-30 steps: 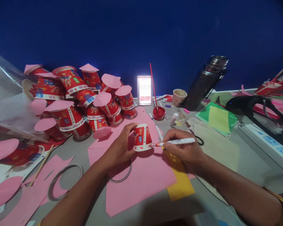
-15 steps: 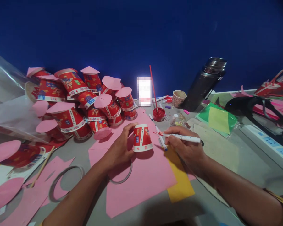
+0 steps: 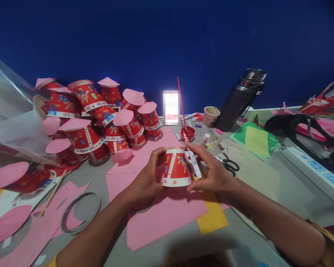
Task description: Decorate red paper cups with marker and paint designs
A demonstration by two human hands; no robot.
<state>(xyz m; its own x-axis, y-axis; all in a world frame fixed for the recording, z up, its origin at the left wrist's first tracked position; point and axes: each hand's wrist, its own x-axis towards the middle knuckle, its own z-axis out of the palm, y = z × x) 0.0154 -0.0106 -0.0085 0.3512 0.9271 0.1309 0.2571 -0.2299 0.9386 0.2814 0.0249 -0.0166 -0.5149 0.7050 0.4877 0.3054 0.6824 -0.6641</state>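
Observation:
A red paper cup (image 3: 176,167) with printed figures and a white rim is upside down over the pink paper (image 3: 167,218). My left hand (image 3: 146,178) grips its left side between thumb and fingers. On the cup's right side is my right hand (image 3: 211,168), its thumb low and index finger high. A white marker (image 3: 194,163) lies upright in that hand, between the fingers and the cup, with its reddish tip up. Behind the hands stands a small tub of red paint (image 3: 190,136) with a red stick in it.
Stacked red cups (image 3: 90,142) with pink paper cones fill the left. A tape roll (image 3: 65,218) lies in front. Black scissors (image 3: 231,167), a dark flask (image 3: 241,100) and a white power strip (image 3: 317,174) are on the right.
My right hand has come left from beside the cup to its right side, and the marker has swung from level to steep. The cup has shifted slightly right and turned.

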